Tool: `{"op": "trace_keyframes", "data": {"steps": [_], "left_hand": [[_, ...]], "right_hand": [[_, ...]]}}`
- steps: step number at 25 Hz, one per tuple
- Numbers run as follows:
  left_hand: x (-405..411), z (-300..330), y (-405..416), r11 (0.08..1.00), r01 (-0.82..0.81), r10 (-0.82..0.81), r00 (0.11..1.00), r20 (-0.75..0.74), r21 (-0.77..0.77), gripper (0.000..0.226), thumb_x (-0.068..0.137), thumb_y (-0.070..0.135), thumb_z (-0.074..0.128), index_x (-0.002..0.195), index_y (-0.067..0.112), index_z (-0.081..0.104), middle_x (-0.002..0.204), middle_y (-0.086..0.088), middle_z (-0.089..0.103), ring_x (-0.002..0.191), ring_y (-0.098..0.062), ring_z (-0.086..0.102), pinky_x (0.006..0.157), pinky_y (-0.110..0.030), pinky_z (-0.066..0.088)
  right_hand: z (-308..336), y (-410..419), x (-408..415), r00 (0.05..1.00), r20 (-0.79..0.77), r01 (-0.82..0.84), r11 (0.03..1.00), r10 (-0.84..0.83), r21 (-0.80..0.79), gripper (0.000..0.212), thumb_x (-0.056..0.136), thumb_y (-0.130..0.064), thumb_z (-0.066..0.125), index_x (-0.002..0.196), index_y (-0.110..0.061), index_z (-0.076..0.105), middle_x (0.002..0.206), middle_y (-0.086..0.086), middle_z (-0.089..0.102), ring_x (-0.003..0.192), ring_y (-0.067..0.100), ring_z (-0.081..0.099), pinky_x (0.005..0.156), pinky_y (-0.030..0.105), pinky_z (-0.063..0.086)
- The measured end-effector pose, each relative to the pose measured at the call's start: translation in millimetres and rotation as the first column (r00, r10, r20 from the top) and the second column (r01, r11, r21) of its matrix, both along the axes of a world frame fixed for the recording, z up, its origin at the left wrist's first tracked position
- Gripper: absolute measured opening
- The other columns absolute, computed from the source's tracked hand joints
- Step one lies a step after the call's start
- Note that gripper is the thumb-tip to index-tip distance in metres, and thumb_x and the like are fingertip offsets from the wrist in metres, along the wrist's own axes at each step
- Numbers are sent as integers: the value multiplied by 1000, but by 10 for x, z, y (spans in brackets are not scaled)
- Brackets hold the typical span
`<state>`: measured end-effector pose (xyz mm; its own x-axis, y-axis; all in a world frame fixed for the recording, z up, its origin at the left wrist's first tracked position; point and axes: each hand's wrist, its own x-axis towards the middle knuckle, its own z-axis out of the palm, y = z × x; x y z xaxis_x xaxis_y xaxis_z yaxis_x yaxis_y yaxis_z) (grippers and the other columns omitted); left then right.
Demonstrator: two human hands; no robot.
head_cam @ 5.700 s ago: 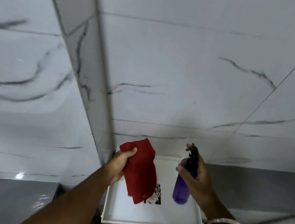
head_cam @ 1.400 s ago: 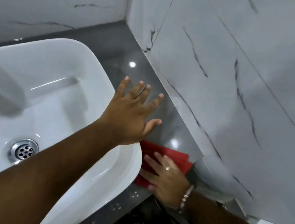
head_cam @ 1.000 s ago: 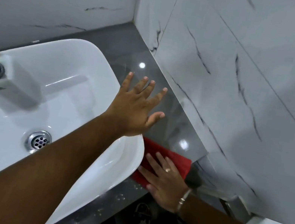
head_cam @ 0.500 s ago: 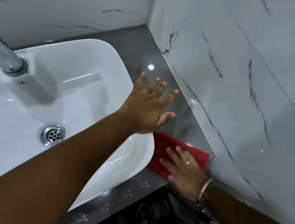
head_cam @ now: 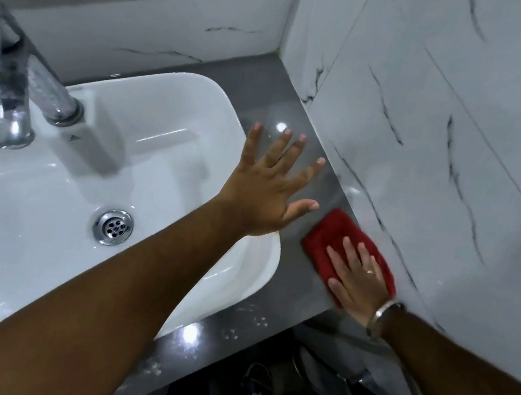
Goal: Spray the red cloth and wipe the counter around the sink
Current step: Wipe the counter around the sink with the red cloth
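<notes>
The right hand presses flat, fingers apart, on the folded red cloth, which lies on the glossy grey worktop between the white ceramic sink and the marble wall. The left hand hovers open, fingers spread. Wiping seems in progress; the far corner is probably left.

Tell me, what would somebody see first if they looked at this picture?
The bright red cloth stands out most, pressed flat under the right hand on the grey glossy counter beside the white marble-patterned wall. Next comes the left hand, fingers spread wide, above the right rim of the big white ceramic sink. At far left stands the shiny chrome tap.
</notes>
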<state>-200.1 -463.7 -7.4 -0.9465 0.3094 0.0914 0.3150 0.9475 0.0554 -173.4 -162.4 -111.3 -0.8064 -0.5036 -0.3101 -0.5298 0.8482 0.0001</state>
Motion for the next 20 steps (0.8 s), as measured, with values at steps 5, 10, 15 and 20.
{"op": "trace_keyframes", "data": {"steps": [5,10,15,20], "left_hand": [[1131,12,-52,968,-246,239,963,126,45,78,95,71,8,159,26,19,167,-14,8,153,-38,3,118,-66,-2],[2425,4,-782,852,-524,503,817,283,-1,82,90,77,2,159,33,5,168,-3,-5,154,-30,-5,119,-64,-6],[3337,94,-1720,694,-713,709,655,262,-99,89,87,80,1,160,29,6,168,-4,3,154,-28,-3,119,-61,-10],[3308,61,-1666,699,-714,702,671,238,-46,83,90,77,3,160,32,4,168,-1,3,154,-23,-5,119,-62,-13]], "right_hand": [[-50,-982,733,950,14,310,937,-312,-158,64,88,-48,30,147,-25,28,153,21,32,136,51,31,104,65,31],[-6,-850,1115,986,34,-158,981,163,-110,62,86,-44,36,145,-27,34,154,15,31,135,47,36,101,62,38],[35,-612,700,940,-8,336,928,-341,-159,68,84,-48,28,145,-19,39,151,25,34,132,54,34,102,67,34],[30,-1860,2069,999,36,47,976,-41,-213,69,82,-51,34,140,-18,48,147,25,40,131,52,39,101,66,34]]}}
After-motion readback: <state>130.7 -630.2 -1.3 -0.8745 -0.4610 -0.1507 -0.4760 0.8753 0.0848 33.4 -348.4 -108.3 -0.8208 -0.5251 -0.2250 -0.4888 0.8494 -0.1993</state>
